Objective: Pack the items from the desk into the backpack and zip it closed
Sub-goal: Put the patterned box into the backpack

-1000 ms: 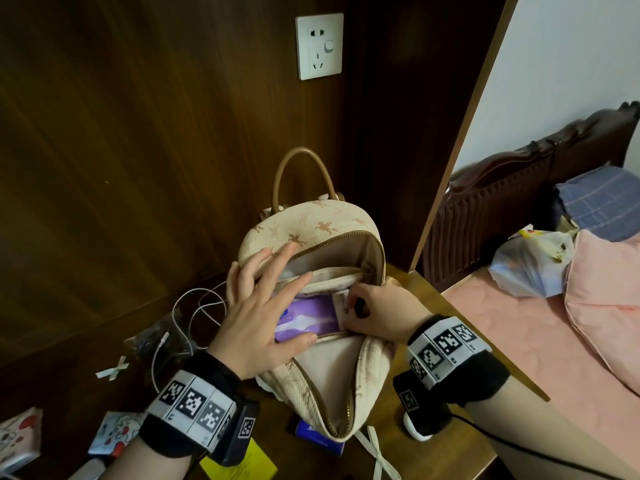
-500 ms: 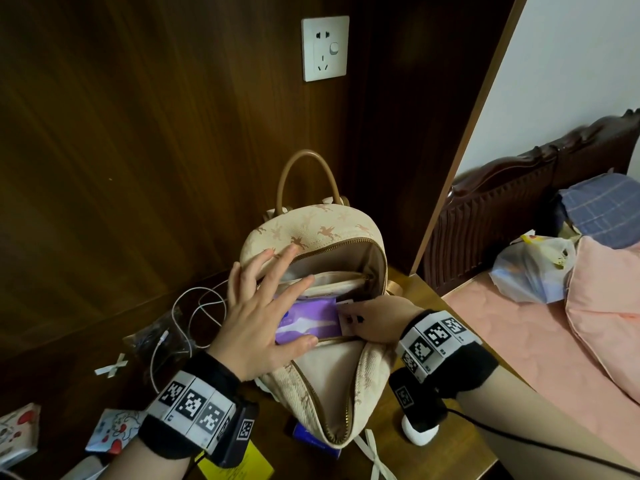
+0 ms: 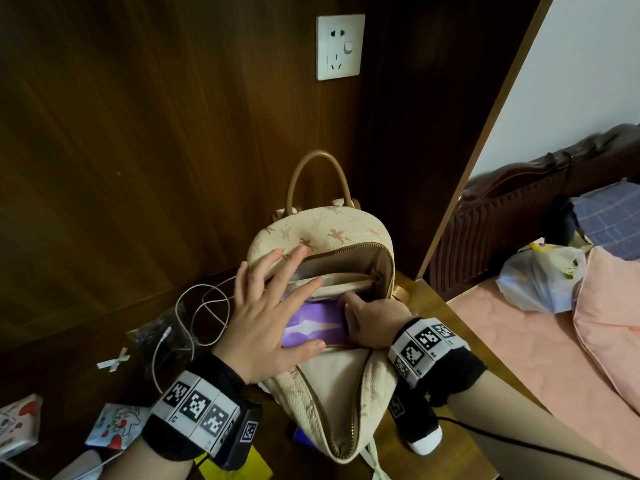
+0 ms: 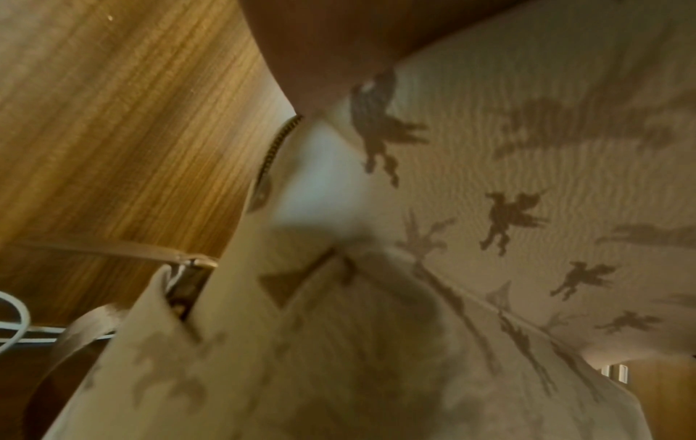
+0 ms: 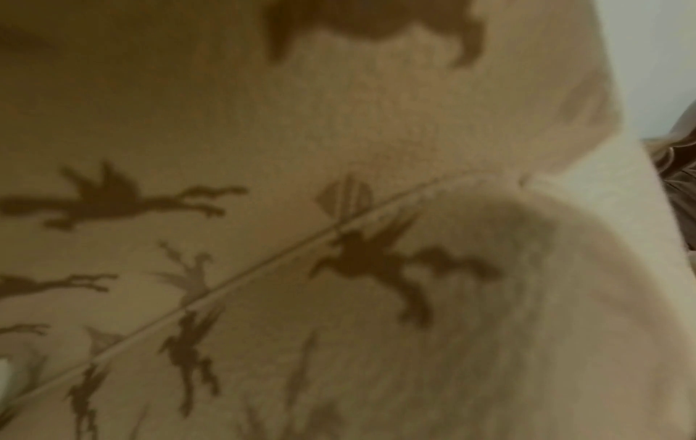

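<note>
A cream backpack [image 3: 322, 233] with a horse print and a tan handle stands on the desk, its main zip open. A purple packet [image 3: 311, 327] lies in the opening. My left hand [image 3: 266, 313] is spread over the opening's left side with straight fingers, its thumb along the packet's lower edge. My right hand [image 3: 374, 323] reaches into the bag and holds the packet's right end; most of its fingers are hidden inside. Both wrist views are blurred and filled by the backpack's fabric [image 4: 489, 208] [image 5: 301, 178].
A white cable [image 3: 204, 306] and a clear bag lie left of the backpack. Two printed tissue packs [image 3: 114, 424] [image 3: 17, 424] and a yellow note [image 3: 256, 465] sit near the front edge. A blue item [image 3: 303, 438] peeks out under the bag. The desk's edge [image 3: 450, 323] and a bed are right.
My right hand has pushed further into the bag and the purple packet sits a little deeper. My left hand stays spread over the opening.
</note>
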A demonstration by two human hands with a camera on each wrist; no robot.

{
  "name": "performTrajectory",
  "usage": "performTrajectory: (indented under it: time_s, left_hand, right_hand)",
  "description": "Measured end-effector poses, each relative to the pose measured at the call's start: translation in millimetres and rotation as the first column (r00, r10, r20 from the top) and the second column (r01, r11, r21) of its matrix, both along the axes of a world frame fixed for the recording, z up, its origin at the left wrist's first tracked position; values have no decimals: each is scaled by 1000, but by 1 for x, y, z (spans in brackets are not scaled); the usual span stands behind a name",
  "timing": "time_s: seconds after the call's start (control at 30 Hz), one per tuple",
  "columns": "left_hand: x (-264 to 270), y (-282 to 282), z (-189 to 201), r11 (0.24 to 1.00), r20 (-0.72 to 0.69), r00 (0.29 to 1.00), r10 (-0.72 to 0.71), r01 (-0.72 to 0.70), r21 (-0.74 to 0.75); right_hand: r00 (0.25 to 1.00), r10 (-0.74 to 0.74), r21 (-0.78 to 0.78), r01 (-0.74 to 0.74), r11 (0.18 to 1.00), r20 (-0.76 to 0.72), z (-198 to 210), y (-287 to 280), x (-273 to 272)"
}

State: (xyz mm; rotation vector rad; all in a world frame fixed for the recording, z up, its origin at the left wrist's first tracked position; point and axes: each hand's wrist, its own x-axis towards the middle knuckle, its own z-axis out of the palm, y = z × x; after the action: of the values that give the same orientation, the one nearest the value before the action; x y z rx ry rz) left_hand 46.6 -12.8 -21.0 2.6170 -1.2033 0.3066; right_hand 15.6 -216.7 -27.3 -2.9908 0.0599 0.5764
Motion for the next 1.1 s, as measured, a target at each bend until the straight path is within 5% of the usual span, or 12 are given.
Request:
performTrajectory:
  time_s: [0.23,0.43,0.83,1.1]
  left_hand:
    - [0,0,0,1000,-2,1000,7,-7,-1]
    - [3,1,2,1000,-18,1000,19,-19,15]
    - [8,3,3,1000,-22,1000,4,-4,-12]
    - [7,11,12,994,-31,999,-37,33,-101]
  right_hand:
    - [991,49,-24,-52,998,-125,-5,-1,4]
    - [982,52,152,-24,988,-180,0,-5,8]
    - [999,1,243,9,970,-40,21,-24,-1]
    - [981,-37,265,-16,964,193,60,-25,-24]
